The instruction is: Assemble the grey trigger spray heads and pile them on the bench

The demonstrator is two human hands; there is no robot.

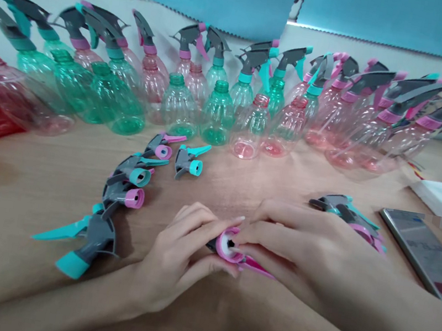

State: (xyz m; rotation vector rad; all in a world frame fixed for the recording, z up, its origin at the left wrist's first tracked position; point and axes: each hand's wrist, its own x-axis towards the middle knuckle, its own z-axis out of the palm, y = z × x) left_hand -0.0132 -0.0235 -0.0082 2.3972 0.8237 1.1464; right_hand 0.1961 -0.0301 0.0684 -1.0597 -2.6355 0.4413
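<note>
One sprayer [228, 249] is at the frame's lower centre, the left hand [173, 253] clamping its fingers on it; the right hand [308, 249] apparently works at the collar [231, 257], its pinch unclear. The next move likely wants a steady left grip.

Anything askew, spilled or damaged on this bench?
No spill or damage that I can see. The leftmost pink bottle leans sharply outward, but the bottles at the right edge slant outward too, so it may be lens distortion. The held pink-collared spray head shows no visible fault, though fingers partly cover it.
</note>
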